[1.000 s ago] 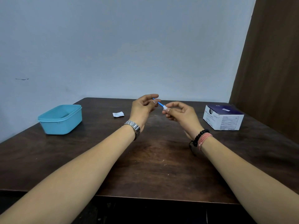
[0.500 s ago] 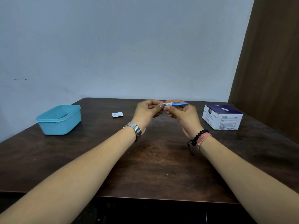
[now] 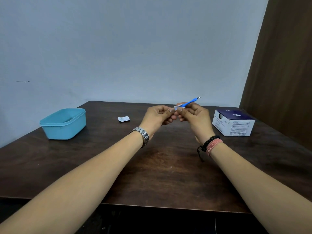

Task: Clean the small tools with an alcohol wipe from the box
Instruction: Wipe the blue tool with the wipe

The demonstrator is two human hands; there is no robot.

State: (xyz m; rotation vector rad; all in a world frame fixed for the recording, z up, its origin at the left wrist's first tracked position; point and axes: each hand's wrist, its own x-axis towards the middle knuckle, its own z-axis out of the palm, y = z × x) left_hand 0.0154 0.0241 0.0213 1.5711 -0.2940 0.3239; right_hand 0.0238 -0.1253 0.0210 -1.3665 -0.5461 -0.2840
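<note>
Bench [image 3: 152,174]: dark wood, bearing teal tub [image 3: 63,123] and wipe box [image 3: 233,123].
Left hand [image 3: 158,118]: pinched white wipe [image 3: 178,106].
Right hand [image 3: 195,119]: gripped blue tool [image 3: 190,101], tip raised rightward.

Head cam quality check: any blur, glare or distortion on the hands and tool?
Head view: blue tool sharp, no motion blur; both hands, left hand and right hand, evenly lit, no glare; wide-angle stretch bends the table edges and forearms.

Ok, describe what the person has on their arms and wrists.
Both forearms are bare, with no sleeves in view. The left wrist carries a silver metal-link watch. The right wrist carries a black bead bracelet with a dangling black cord, and beside it a band of pinkish-red thread.
</note>
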